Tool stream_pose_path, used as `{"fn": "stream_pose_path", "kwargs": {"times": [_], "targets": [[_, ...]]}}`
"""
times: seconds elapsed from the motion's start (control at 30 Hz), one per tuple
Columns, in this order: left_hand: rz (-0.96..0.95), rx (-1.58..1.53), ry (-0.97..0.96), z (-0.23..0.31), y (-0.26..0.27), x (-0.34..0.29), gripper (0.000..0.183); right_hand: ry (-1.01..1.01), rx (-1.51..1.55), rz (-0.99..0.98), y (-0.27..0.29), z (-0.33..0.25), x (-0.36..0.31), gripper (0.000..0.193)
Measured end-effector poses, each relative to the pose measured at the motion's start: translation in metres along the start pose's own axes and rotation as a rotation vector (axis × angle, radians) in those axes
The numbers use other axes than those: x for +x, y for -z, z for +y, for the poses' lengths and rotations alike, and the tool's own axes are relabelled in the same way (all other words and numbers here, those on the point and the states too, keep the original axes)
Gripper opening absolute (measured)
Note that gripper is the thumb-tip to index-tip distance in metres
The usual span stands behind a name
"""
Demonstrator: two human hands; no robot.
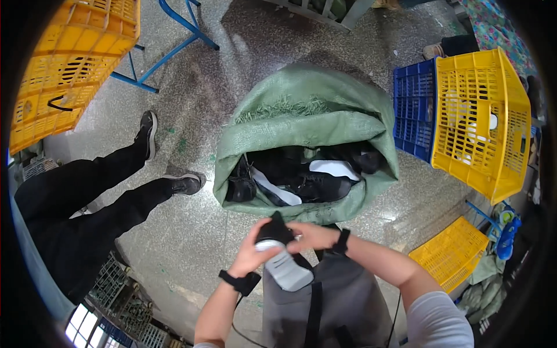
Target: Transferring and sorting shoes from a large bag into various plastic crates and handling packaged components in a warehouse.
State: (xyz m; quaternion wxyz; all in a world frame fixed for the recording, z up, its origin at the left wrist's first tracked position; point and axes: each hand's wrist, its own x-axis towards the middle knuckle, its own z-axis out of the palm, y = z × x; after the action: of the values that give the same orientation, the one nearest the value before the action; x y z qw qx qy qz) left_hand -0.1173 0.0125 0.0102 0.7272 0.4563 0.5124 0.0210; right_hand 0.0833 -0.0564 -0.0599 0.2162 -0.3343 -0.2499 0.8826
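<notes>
Just above my lap I hold a black shoe (289, 272) with a light grey sole turned up toward me. My left hand (249, 254) wraps its left side, thumb across the sole. On the other side my right hand (314, 236) grips the black upper, fingers bent round it. Beyond my hands stands a wide green woven sack (304, 130) with its mouth rolled open. Inside it lie several black shoes (322, 187), some with white soles or linings showing. How deep they go is hidden.
At the right are a blue crate (414, 110), a large yellow crate (464, 124) and a lower yellow crate (449, 253). Orange-yellow crates (81, 64) and a blue metal frame (188, 37) stand at the upper left. Another person's legs in dark trousers (133, 200) reach in from the left.
</notes>
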Motion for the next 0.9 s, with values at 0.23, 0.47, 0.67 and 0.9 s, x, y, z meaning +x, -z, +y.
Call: {"fn": "stream_pose_path", "kwargs": {"times": [0.23,0.47,0.67,0.9], "targets": [[0.468,-0.291,0.095,-0.061,0.048,-0.052,0.069,-0.207,-0.998,0.733,0.095,0.088,0.118,0.066],[0.625,-0.268,0.084,-0.073,0.048,-0.069,0.072,0.213,-1.295,1.024,0.054,0.076,0.17,0.043],[0.653,-0.258,0.02,-0.07,0.045,-0.064,0.076,-0.014,-1.61,0.385,0.009,0.042,0.214,0.048],[0.63,-0.286,-0.081,-0.055,0.051,-0.08,0.081,0.084,-1.317,0.573,0.027,-0.019,0.128,0.05]]}}
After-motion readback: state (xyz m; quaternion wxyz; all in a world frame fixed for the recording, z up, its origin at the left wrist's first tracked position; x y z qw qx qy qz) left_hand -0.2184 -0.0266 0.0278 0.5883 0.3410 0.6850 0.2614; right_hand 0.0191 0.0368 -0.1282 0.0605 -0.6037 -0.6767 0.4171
